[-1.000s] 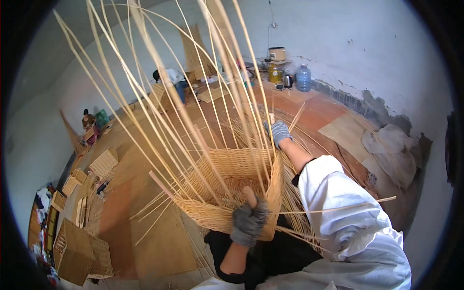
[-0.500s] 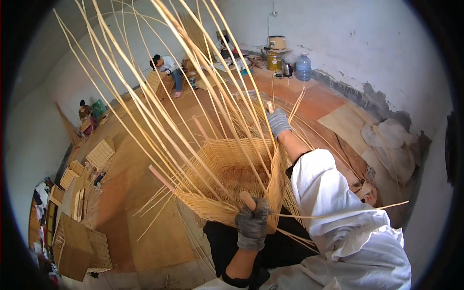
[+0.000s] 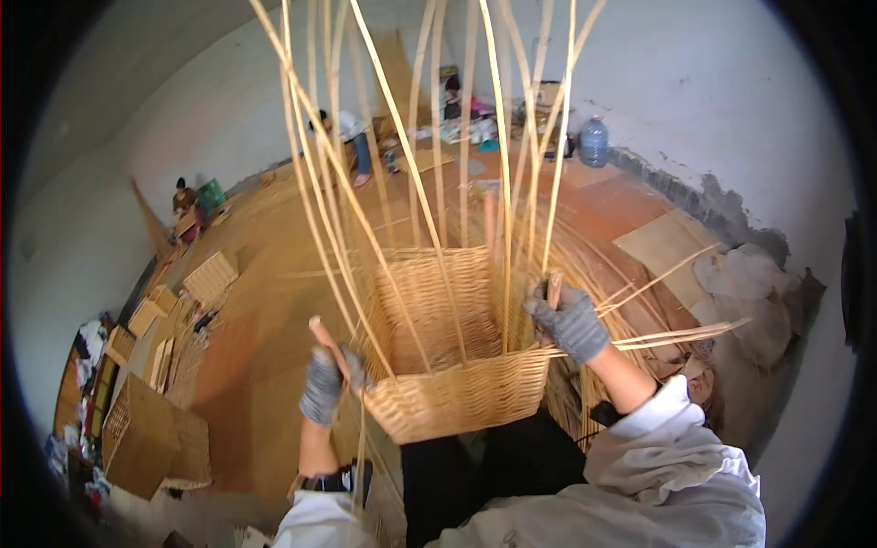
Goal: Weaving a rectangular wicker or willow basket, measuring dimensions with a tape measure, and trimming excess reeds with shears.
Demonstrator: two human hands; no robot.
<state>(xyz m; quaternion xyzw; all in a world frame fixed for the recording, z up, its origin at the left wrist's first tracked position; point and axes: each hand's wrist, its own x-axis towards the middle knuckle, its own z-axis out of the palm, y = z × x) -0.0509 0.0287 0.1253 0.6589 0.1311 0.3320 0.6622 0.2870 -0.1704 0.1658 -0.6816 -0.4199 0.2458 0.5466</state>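
Observation:
A half-woven wicker basket (image 3: 461,402) sits over my lap in dark trousers, with long pale rods (image 3: 402,137) standing up from its sides. My left hand (image 3: 327,384), in a grey glove, is closed on a wooden corner stick (image 3: 323,333) at the basket's left front corner. At the right corner my right hand (image 3: 571,320), gloved the same, grips another upright stick (image 3: 554,285), with loose rods sticking out beside it.
Bundled rods lie right of the basket. Wicker boxes (image 3: 210,277) and panels line the left side. Two seated people (image 3: 183,201) are toward the back. A blue water jug (image 3: 594,146) stands by the back wall; pale sacking (image 3: 744,301) lies at right.
The basket has turned, its upright rods swinging rightward. My left hand has moved left to a corner stick; my right hand has come lower and nearer on the right.

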